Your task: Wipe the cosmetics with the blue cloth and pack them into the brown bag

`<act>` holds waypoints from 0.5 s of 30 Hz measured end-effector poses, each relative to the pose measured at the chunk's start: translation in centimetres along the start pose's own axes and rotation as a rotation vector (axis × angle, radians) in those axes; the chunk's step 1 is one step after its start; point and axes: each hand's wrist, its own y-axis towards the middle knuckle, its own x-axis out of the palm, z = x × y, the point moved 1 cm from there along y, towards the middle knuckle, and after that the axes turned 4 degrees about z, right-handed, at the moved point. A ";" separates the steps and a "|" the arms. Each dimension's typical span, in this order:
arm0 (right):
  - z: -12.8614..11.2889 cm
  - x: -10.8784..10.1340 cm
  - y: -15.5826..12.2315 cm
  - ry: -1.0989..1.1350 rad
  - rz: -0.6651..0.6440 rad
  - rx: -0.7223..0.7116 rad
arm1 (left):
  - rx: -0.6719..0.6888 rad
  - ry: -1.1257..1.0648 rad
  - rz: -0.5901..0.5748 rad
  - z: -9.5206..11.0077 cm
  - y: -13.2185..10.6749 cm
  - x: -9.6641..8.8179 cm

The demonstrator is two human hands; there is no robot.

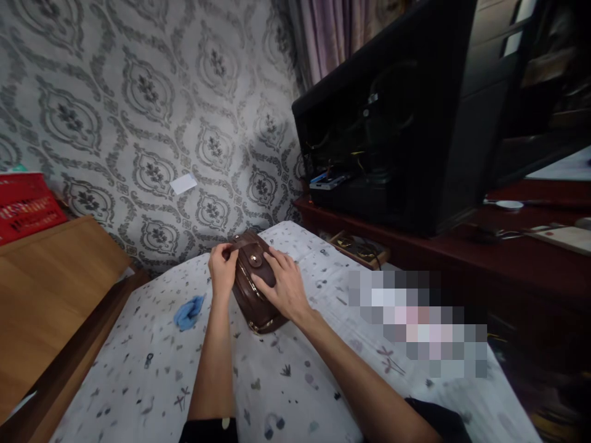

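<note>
A dark brown leather handbag (258, 301) with gold zips and a round metal clasp lies on a white printed sheet (286, 394). My left hand (223, 269) is at its upper left edge, thumb and fingers pinched together on the bag near the end of a zip. Exactly which bit is between those fingertips is hidden. Spread over the bag's right side, my right hand (285, 284) rests with fingers outstretched beside the clasp. A crumpled blue cloth (189, 312) lies on the sheet left of my left forearm.
A wooden cabinet (55, 295) bearing a red box (28, 206) stands at the left. Patterned wallpaper (152, 166) with a white card (183, 183) rises behind. At the right, a large black screen (406, 135) stands on a dark red desk (503, 264) above a small open drawer (360, 249).
</note>
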 end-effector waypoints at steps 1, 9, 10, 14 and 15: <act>0.1 0.1 -0.1 0.002 0.010 -0.001 | 0.006 0.020 0.003 0.1 0.0 -0.2; 0.0 -0.6 1.3 -0.006 -0.086 0.017 | 0.067 0.175 -0.001 1.4 0.0 -1.0; -0.1 -0.7 1.8 -0.024 -0.118 0.025 | 0.075 0.189 -0.002 1.5 -0.1 -1.0; 0.0 -0.5 3.7 -0.066 -0.194 0.042 | 0.095 0.225 0.003 1.7 -0.3 -0.8; 0.2 -0.4 4.0 -0.054 -0.202 0.047 | 0.097 0.228 0.006 1.7 -0.3 -0.8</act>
